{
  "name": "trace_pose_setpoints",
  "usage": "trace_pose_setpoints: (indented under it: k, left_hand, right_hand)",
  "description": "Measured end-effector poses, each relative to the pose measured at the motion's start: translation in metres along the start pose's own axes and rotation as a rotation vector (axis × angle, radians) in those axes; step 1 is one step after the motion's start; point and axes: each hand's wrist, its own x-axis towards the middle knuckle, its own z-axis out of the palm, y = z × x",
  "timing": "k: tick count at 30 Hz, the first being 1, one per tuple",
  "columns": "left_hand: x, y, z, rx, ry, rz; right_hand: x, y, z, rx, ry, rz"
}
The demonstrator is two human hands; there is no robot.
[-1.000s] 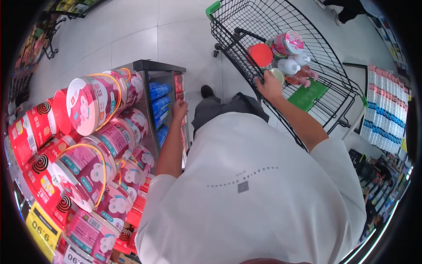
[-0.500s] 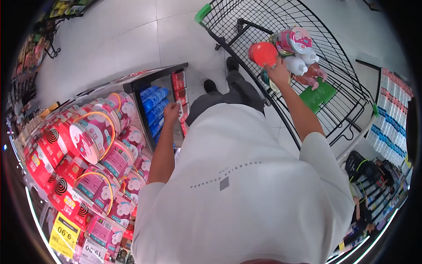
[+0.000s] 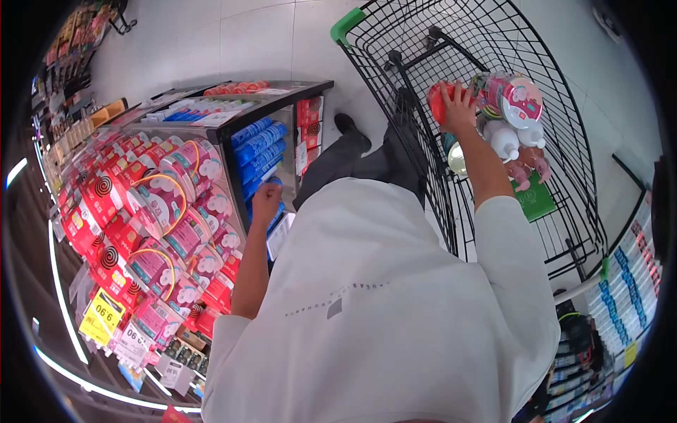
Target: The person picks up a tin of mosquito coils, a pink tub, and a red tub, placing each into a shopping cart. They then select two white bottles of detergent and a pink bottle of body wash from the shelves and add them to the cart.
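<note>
Inside the cart (image 3: pixel 348 27): red tub (image 3: pixel 438 106), pink tub (image 3: pixel 522 101), white bottles (image 3: pixel 504 143), pink bottles (image 3: pixel 520 175). Stacked in the rack (image 3: pixel 282 108): blue packs (image 3: pixel 259 145).

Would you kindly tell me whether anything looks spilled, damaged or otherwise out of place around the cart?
Nothing stands out: I see no spill or damage in the cart or on the visible floor. The right hand is on the red container, with the pink tub and white bottles grouped nearby.
</note>
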Motion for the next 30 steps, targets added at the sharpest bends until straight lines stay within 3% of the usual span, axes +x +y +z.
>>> trace_pose_setpoints:
  k: [3, 6, 8, 9, 12, 14, 16, 17, 20, 23, 24, 26, 28, 30]
  left_hand:
    - [-0.008, 0.005, 0.009, -0.042, -0.018, 0.017]
    - [-0.015, 0.007, 0.01, -0.003, -0.062, 0.063]
    - [-0.01, 0.008, 0.013, -0.01, -0.031, 0.059]
    - [-0.007, 0.008, 0.015, -0.022, -0.029, 0.063]
    - [0.006, 0.013, 0.017, -0.011, 0.019, 0.15]
    - [0.013, 0.029, 0.021, -0.069, 0.033, 0.219]
    - [0.022, 0.059, 0.024, -0.135, 0.057, 0.3]
    - [0.024, 0.08, 0.024, -0.199, 0.047, 0.324]
    - [0.031, 0.134, 0.013, -0.361, 0.025, 0.481]
    - [0.002, 0.203, -0.022, -0.502, 0.05, 0.612]
    - [-0.009, 0.219, -0.036, -0.459, 0.089, 0.744]
    - [-0.035, 0.241, -0.071, -0.361, 0.178, 0.901]
    - [-0.061, 0.243, -0.095, -0.251, 0.241, 0.977]
    - [-0.077, 0.233, -0.104, -0.418, 0.394, 0.909]
  right_hand:
    - [0.007, -0.002, -0.009, 0.059, -0.029, -0.013]
    - [0.015, -0.004, -0.01, 0.296, 0.076, 0.093]
    - [0.024, 0.002, -0.021, 0.854, 0.053, 0.388]
    - [0.022, 0.011, -0.024, 0.845, 0.063, 0.387]
    - [-0.022, 0.043, -0.07, 1.868, -0.121, 0.131]
    - [-0.042, 0.057, -0.086, 1.992, -0.093, 0.097]
    - [-0.058, 0.067, -0.11, 2.226, -0.156, -0.185]
    - [-0.079, 0.057, -0.139, 2.285, -0.108, -0.232]
    - [-0.099, 0.036, -0.186, 2.235, -0.126, -0.466]
    - [-0.113, -0.005, -0.227, 2.162, -0.195, -0.54]
    - [-0.112, -0.021, -0.241, 2.117, -0.26, -0.577]
    - [-0.106, -0.048, -0.256, 1.98, -0.279, -0.608]
    - [-0.116, -0.092, -0.289, 1.756, -0.373, -0.793]
    - [-0.15, -0.149, -0.325, 1.623, -0.262, -0.887]
